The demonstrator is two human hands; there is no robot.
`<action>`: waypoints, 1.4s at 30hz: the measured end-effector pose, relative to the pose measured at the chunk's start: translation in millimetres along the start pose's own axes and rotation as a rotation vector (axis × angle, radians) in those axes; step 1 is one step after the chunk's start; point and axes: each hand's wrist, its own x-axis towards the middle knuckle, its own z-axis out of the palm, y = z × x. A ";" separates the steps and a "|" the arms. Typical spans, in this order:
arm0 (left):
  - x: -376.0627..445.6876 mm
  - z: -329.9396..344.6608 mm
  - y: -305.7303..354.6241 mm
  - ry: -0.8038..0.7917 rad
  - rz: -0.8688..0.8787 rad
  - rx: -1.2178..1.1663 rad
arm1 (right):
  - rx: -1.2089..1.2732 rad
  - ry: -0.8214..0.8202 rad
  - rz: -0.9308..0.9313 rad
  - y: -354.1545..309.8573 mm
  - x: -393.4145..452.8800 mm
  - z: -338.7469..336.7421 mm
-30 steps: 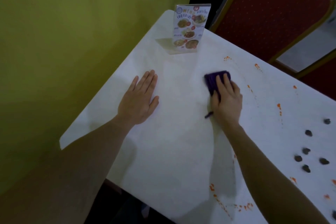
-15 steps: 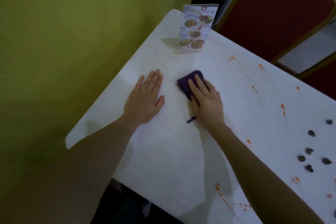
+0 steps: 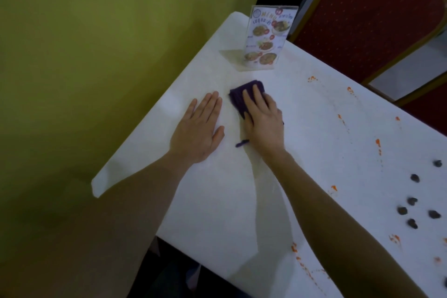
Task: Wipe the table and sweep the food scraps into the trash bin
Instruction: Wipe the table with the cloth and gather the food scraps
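Just beyond the cloth (image 3: 238, 98) stands a "MENU" card (image 3: 267, 38).

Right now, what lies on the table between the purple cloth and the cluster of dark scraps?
In the head view, only white table with scattered orange smears lies between the purple cloth under the right hand and the dark scraps.

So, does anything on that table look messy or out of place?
Yes. Orange-red smears streak the right half of the white table, and small dark food scraps lie scattered near its right edge. The right hand presses a purple cloth left of them. The menu stand looks upright and undamaged.
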 end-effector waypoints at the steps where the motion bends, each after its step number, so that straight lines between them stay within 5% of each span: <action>1: 0.3 -0.4 -0.3 -0.004 0.000 -0.005 | -0.009 -0.001 -0.022 6.7 -11.5 -0.3; 9: -0.3 -0.2 -0.5 -0.019 0.000 -0.006 | 0.002 0.087 0.278 21.3 21.1 -1.9; 19: -0.6 -2.6 0.5 -0.010 -0.003 -0.011 | 0.004 0.010 -0.062 0.2 4.7 4.7; 28: -1.4 -1.5 -0.6 -0.018 0.001 -0.014 | 0.026 0.087 0.232 25.3 38.2 -7.0; 37: -2.1 -2.8 1.7 -0.026 0.008 -0.023 | 0.005 0.055 -0.017 7.0 -21.2 3.6; 42: 3.4 -10.3 7.5 -0.085 -0.005 -0.091 | -0.017 0.140 0.124 67.9 -89.2 -7.7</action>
